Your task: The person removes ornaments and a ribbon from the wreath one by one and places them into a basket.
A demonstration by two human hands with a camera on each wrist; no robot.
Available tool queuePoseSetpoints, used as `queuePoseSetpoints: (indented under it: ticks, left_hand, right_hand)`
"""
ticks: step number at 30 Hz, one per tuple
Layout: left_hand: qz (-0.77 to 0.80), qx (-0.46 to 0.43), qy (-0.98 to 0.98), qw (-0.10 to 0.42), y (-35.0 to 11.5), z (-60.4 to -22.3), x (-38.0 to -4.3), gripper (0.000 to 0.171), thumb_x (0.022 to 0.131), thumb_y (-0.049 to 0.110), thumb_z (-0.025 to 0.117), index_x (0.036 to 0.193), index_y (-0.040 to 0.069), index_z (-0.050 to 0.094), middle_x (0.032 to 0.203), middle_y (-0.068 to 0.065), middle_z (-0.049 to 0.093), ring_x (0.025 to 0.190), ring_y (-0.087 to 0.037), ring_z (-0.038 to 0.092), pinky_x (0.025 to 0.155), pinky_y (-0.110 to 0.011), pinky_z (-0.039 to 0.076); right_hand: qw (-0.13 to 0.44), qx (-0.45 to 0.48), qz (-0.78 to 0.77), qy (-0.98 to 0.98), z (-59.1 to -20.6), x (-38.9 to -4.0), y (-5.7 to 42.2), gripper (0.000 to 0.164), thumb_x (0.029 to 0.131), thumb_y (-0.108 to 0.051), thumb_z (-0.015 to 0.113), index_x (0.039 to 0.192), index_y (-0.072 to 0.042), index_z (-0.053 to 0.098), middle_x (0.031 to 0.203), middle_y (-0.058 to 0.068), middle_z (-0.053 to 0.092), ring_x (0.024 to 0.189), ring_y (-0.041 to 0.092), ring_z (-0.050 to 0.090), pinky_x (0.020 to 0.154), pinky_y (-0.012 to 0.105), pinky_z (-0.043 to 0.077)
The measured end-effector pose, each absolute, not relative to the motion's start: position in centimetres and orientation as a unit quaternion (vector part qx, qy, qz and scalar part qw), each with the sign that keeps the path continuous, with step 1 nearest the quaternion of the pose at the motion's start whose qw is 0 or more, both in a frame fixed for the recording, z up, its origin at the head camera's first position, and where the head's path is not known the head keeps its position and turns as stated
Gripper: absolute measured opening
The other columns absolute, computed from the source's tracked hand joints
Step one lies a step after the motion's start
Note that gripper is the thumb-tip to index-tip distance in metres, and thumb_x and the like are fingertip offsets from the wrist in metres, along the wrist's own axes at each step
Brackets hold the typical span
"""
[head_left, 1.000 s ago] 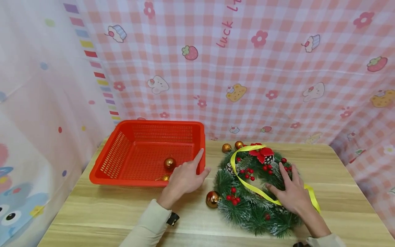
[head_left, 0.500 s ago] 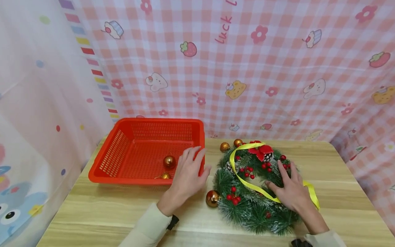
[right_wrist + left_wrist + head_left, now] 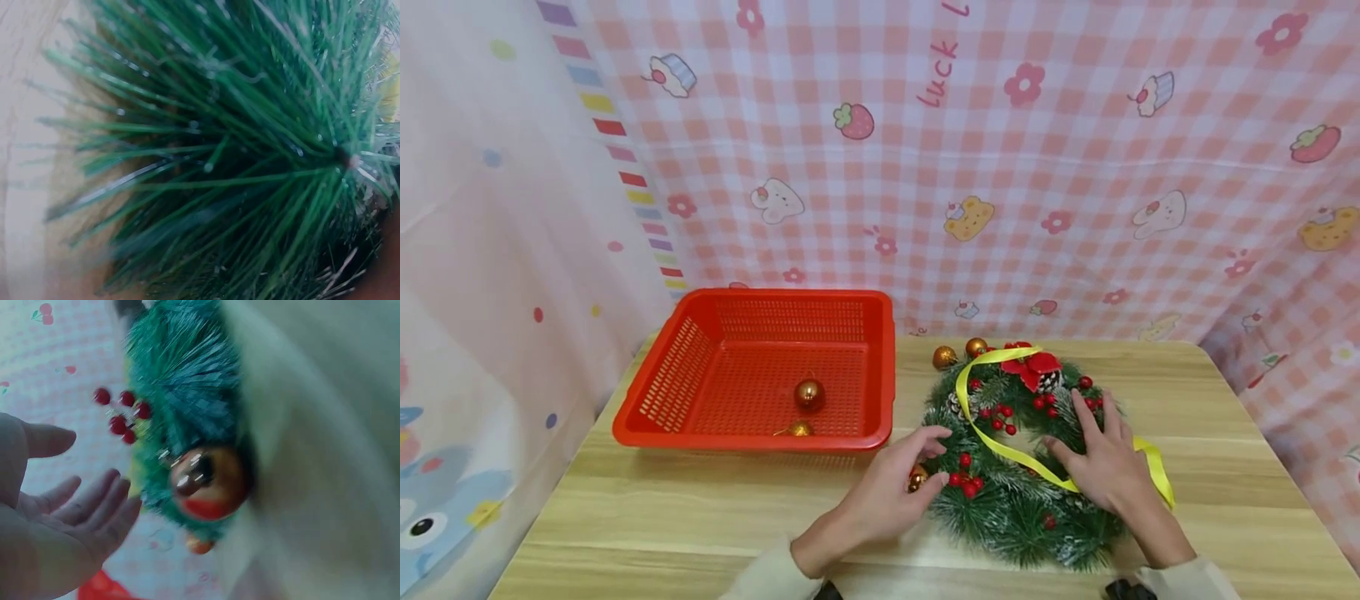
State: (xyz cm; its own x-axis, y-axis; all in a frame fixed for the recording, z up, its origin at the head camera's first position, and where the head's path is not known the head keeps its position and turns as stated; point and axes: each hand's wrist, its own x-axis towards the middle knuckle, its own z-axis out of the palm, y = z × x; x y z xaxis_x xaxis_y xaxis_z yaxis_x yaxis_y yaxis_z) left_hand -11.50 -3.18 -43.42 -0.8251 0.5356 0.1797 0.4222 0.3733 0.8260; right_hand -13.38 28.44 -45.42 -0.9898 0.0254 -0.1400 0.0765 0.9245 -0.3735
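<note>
A green Christmas wreath with red berries and frosted tips lies on the table. My right hand rests on its right side, fingers spread over the greenery. A yellow ribbon trails across the wreath and passes under that hand. At the wreath's left edge is a shiny gold bauble, partly hidden behind my left hand in the head view. That hand's fingers and thumb are apart, around the bauble from above. The left wrist view shows the bauble beside the fingers, with nothing in the hand.
A red plastic basket stands on the left with a gold bauble and a smaller glittery one inside. Two more gold baubles, one glittery and one shiny, lie behind the wreath. Patterned cloth hangs at the back.
My left hand has moved from the basket's right front corner toward me and to the right, to the bauble at the wreath's edge. The right hand has stayed on the wreath.
</note>
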Motion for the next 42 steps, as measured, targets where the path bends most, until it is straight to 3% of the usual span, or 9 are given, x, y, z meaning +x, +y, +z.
queuePoseSetpoints:
  ticks: [4, 12, 17, 22, 30, 38, 42]
  left_hand:
    - [0.472, 0.251, 0.842, 0.080, -3.0, -44.5, -11.2, 0.045, 0.097, 0.015, 0.061, 0.140, 0.017, 0.049, 0.124, -0.003, 0.063, 0.121, -0.022, 0.054, 0.099, -0.044, 0.044]
    - [0.438, 0.226, 0.865, 0.092, -2.9, -46.5, -11.6, 0.033, 0.092, 0.010, 0.067, 0.121, 0.017, 0.054, 0.107, 0.001, 0.060, 0.105, -0.016, 0.055, 0.093, -0.036, 0.045]
    - [0.441, 0.225, 0.863, 0.103, -3.1, -47.0, -11.7, 0.035, 0.091, 0.011, 0.069, 0.120, 0.018, 0.053, 0.107, 0.003, 0.061, 0.105, -0.016, 0.058, 0.094, -0.038, 0.047]
    - [0.465, 0.208, 0.856, 0.088, -3.2, -47.1, -11.7, 0.035, 0.090, 0.015, 0.072, 0.120, 0.018, 0.055, 0.100, 0.006, 0.065, 0.103, -0.014, 0.059, 0.096, -0.038, 0.045]
    - [0.489, 0.176, 0.852, 0.056, -2.9, -47.2, -11.3, 0.026, 0.090, 0.028, 0.072, 0.112, 0.022, 0.061, 0.085, 0.010, 0.060, 0.088, -0.009, 0.051, 0.078, -0.028, 0.040]
    - [0.523, 0.203, 0.828, 0.032, -2.6, -47.1, -10.8, 0.024, 0.091, 0.016, 0.069, 0.114, 0.017, 0.060, 0.081, 0.007, 0.061, 0.070, -0.002, 0.054, 0.068, -0.022, 0.045]
    - [0.522, 0.222, 0.824, -0.005, -2.5, -46.9, -10.5, 0.029, 0.088, 0.007, 0.068, 0.115, 0.013, 0.058, 0.086, 0.006, 0.063, 0.073, -0.003, 0.055, 0.070, -0.021, 0.046]
  right_hand:
    - [0.063, 0.027, -0.195, 0.978, -45.4, -13.3, 28.4, 0.092, 0.096, -0.066, 0.042, 0.160, -0.016, 0.000, 0.160, 0.031, -0.012, 0.136, 0.065, 0.009, 0.088, 0.083, 0.023]
    - [0.061, 0.025, -0.196, 0.978, -45.4, -13.4, 28.4, 0.092, 0.096, -0.067, 0.041, 0.160, -0.015, 0.000, 0.159, 0.032, -0.012, 0.136, 0.065, 0.009, 0.088, 0.083, 0.023]
    - [0.063, 0.026, -0.197, 0.978, -45.6, -13.4, 28.4, 0.092, 0.096, -0.067, 0.041, 0.160, -0.015, 0.000, 0.159, 0.032, -0.011, 0.136, 0.065, 0.008, 0.089, 0.084, 0.022]
    - [0.061, 0.026, -0.196, 0.978, -45.6, -13.4, 28.4, 0.092, 0.096, -0.067, 0.040, 0.160, -0.015, 0.000, 0.159, 0.032, -0.011, 0.136, 0.065, 0.009, 0.088, 0.083, 0.023]
    - [0.062, 0.027, -0.198, 0.978, -45.5, -13.3, 28.3, 0.091, 0.096, -0.067, 0.040, 0.160, -0.015, 0.001, 0.160, 0.032, -0.012, 0.136, 0.065, 0.009, 0.088, 0.084, 0.023]
    - [0.060, 0.029, -0.198, 0.978, -45.5, -13.3, 28.3, 0.091, 0.096, -0.066, 0.041, 0.160, -0.015, 0.002, 0.160, 0.032, -0.010, 0.136, 0.064, 0.010, 0.088, 0.084, 0.023]
    - [0.058, 0.029, -0.197, 0.978, -45.5, -13.4, 28.3, 0.090, 0.096, -0.066, 0.040, 0.160, -0.015, 0.002, 0.160, 0.032, -0.009, 0.136, 0.064, 0.010, 0.088, 0.083, 0.024]
